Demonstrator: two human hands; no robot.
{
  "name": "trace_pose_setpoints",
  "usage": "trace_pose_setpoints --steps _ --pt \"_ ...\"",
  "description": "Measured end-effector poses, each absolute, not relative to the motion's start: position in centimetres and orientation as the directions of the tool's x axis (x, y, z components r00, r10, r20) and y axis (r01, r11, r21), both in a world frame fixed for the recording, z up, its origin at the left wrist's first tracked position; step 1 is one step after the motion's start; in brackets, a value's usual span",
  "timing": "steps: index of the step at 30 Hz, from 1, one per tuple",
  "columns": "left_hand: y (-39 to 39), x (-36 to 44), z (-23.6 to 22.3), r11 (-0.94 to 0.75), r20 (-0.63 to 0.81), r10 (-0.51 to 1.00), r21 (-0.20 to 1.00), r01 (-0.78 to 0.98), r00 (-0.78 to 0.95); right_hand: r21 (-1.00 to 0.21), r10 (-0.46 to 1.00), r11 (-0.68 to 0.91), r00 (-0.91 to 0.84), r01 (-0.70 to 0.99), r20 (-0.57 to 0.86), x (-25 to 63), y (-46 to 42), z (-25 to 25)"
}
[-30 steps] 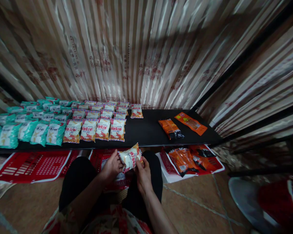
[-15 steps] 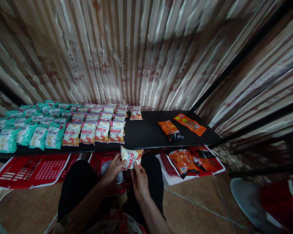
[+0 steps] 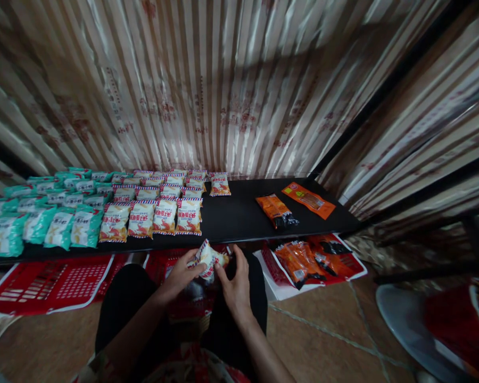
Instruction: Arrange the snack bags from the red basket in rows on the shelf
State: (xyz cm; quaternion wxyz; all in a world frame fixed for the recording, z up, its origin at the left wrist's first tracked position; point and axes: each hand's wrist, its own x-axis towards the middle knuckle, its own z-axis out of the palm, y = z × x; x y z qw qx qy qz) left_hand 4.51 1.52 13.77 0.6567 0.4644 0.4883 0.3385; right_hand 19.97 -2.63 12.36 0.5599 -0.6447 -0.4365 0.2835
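Observation:
Both hands hold one red-and-white snack packet [image 3: 208, 257] just below the front edge of a black shelf [image 3: 239, 215]. My left hand [image 3: 180, 274] pinches its left side and my right hand [image 3: 235, 282] grips its right side. On the shelf lie rows of the same red-and-white packets [image 3: 163, 205] and, further left, teal packets [image 3: 43, 213]. Two orange packets [image 3: 293, 205] lie apart on the shelf's right part.
Red plastic baskets [image 3: 51, 279] lie on the floor under the shelf; the right one [image 3: 317, 258] holds several orange packets. A striped curtain [image 3: 207, 85] hangs behind. My dark-trousered knees are below the hands. A white fan base [image 3: 415, 330] stands at lower right on the tiled floor.
The packet has been turned in my hands and now shows edge-on, a little lower and more bunched. My right hand has shifted up beside it. The view has tilted slightly.

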Motion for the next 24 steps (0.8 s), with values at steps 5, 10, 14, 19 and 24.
trace_pose_setpoints --steps 5,10,14,19,24 --pt "1.5 4.0 15.1 0.362 -0.327 0.827 0.932 0.014 0.457 -0.984 0.990 -0.001 0.141 0.176 0.024 21.4 -1.5 13.2" --pt "1.8 3.1 16.9 0.396 -0.327 0.729 0.918 0.019 0.602 -0.994 0.992 -0.080 -0.096 0.078 -0.087 22.1 -1.5 13.6" --pt "2.2 2.8 17.1 0.384 -0.327 0.692 0.922 0.056 0.644 -0.993 0.978 -0.105 -0.176 0.057 -0.114 22.1 -1.8 13.5" --pt "2.3 3.2 16.4 0.358 -0.332 0.789 0.932 0.052 0.517 -0.993 0.991 -0.100 -0.080 0.066 -0.105 21.7 -1.8 13.0" --pt "1.4 4.6 15.9 0.402 -0.354 0.862 0.914 -0.063 0.364 -0.993 0.993 -0.120 -0.007 -0.017 -0.120 21.3 -1.9 12.8"
